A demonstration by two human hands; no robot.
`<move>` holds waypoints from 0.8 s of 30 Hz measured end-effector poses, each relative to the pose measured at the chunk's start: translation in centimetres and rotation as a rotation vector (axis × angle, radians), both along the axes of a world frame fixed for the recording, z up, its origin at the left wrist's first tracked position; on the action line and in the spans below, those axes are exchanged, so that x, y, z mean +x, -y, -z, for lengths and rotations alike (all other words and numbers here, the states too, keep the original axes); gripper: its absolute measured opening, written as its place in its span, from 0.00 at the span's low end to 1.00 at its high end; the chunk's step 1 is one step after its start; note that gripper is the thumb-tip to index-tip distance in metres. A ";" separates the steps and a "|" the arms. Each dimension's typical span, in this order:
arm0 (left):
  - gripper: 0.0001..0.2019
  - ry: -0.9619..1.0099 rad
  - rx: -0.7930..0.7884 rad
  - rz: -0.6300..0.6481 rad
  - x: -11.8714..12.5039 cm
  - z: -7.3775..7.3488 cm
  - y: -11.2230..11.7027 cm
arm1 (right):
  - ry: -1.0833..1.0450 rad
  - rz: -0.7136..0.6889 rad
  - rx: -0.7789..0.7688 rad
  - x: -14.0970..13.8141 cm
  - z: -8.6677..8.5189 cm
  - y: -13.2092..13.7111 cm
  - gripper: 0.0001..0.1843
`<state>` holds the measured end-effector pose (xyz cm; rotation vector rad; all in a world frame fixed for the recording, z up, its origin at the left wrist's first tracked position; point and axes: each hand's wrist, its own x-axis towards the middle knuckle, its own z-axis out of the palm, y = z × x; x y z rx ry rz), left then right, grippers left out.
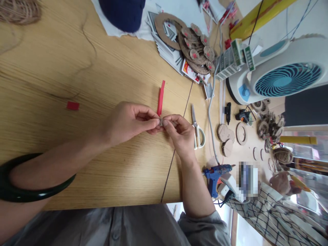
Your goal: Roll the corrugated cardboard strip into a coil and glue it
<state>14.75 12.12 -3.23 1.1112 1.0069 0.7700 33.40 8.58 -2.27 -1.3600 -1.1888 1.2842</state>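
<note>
1. Nearest us, our left hand (132,119) and right hand (180,135) meet tip to tip, thumbs pressed to fingertips with almost no gap. Between them we pinch a small grey-brown fibrous piece (161,122), whose exact form is too small to tell. Holding it from both sides probably gives us fine control.
2. Just beyond our fingertips, a narrow bright-red strip (161,99) lies on the pale wood-grain table (123,167), pointing away from us. We judge it is kept close for easy reach; whether it touches our fingers, we cannot tell.
3. Just beside our right hand lie scissors with silver blades and pale-green handles (195,124), blades pointing away and handles towards us, which should suit a quick pick-up.
4. Left of our left hand, a small flat red rectangle (73,105) lies apart, leaving our fingers room.
5. Right of our right hand, closer to our body, rests a blue glue gun (214,176), perhaps set aside so its nozzle stays clear of us.
6. Well beyond our hands, a coiled brown disc dotted with red-centred rosettes (194,54) sits on stacked printed cards (166,56), seemingly out of the working space.
</note>
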 end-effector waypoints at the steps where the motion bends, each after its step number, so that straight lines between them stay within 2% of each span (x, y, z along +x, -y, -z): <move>1: 0.06 -0.012 0.011 -0.006 0.0 0.0 0.0 | -0.008 -0.001 0.007 0.0 0.0 0.0 0.15; 11: 0.06 -0.202 0.202 -0.075 0.3 -0.7 0.7 | -0.010 -0.004 -0.005 -0.4 0.8 0.1 0.19; 17: 0.09 -0.095 0.158 -0.036 0.4 0.0 0.8 | 0.037 0.040 0.034 -0.1 0.9 0.0 0.15; 21: 0.08 -0.069 0.127 -0.041 0.4 0.3 0.7 | -0.036 0.041 0.032 0.0 1.0 -0.1 0.13; 24: 0.07 -0.025 0.091 -0.063 0.2 0.5 0.4 | -0.090 0.033 -0.020 0.1 1.0 -0.1 0.16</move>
